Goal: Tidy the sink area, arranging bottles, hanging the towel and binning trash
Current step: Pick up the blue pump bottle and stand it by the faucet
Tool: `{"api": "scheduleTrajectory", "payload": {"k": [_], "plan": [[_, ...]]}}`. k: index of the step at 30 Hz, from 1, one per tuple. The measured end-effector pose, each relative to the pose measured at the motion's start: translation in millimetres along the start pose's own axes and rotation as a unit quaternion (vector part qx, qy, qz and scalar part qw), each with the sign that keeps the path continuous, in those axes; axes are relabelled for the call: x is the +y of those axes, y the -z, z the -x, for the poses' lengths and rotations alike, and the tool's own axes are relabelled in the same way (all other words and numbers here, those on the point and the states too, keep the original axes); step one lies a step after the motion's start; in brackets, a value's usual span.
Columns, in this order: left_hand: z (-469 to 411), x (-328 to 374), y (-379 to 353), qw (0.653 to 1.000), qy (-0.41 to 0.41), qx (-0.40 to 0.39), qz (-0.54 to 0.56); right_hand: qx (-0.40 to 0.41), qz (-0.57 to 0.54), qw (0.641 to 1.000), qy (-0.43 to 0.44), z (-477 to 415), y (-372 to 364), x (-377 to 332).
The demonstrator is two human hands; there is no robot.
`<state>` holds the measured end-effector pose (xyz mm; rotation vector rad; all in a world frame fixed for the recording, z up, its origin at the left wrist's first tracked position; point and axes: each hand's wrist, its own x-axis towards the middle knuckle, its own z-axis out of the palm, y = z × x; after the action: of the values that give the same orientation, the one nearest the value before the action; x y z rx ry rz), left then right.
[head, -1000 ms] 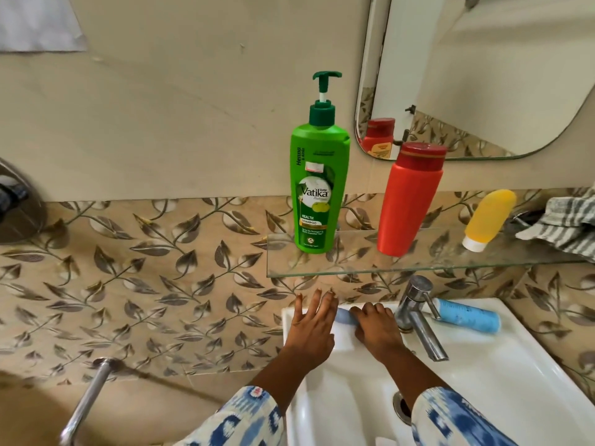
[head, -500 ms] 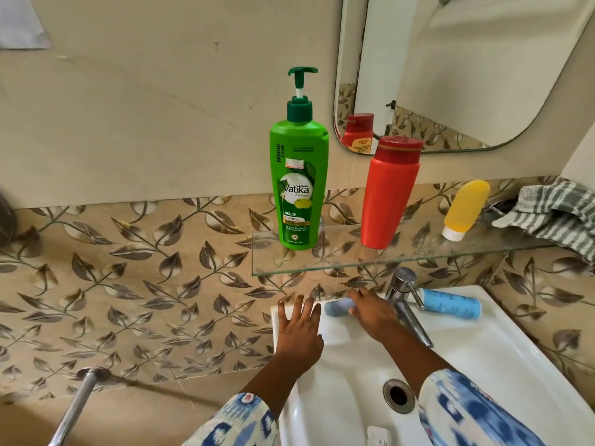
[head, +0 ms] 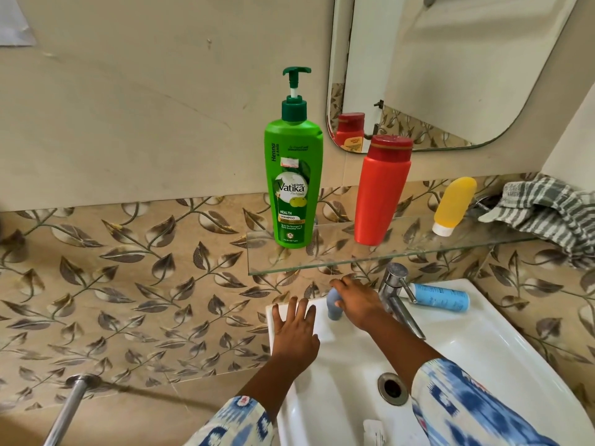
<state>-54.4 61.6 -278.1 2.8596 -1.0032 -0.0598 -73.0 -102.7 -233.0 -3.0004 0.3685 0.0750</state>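
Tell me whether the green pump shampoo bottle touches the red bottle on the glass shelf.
Apart. The head view shows the green pump shampoo bottle and the red bottle upright on the glass shelf, with wall and tile visible between them.

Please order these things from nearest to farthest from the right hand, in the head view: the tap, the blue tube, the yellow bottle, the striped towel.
From the right hand:
1. Tap, just to its right, on the sink's back rim.
2. Blue tube, lying beyond the tap.
3. Yellow bottle, on the glass shelf, up and right.
4. Striped towel, at the shelf's far right end.
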Motion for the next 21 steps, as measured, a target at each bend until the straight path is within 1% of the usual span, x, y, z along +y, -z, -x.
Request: {"api": "scheduleTrajectory", "payload": {"k": [8,12,14,17,19,21], "plan": [[3,5,3,0.999,-0.018,0.039,0.011,-0.012,0.01,1.0,-0.005,4,7,-4],[3,11,8,0.998,-0.012,0.063,0.012,0.016,0.013,1.0,0.005,9,18,-11],[7,17,19,0.994,-0.016,0.111,0.006,0.041,0.023,0.999,0.006,13,25,-14],[10,35,29,0.981,-0.052,0.186,0.015,0.114,0.039,0.993,0.0,23,39,-15],[10,49,37,0.976,-0.065,0.202,0.051,0.163,0.029,0.986,-0.001,34,50,-11],[9,67,44,0.975,-0.071,0.195,0.079,0.227,-0.006,0.974,0.013,49,59,-2]]}}
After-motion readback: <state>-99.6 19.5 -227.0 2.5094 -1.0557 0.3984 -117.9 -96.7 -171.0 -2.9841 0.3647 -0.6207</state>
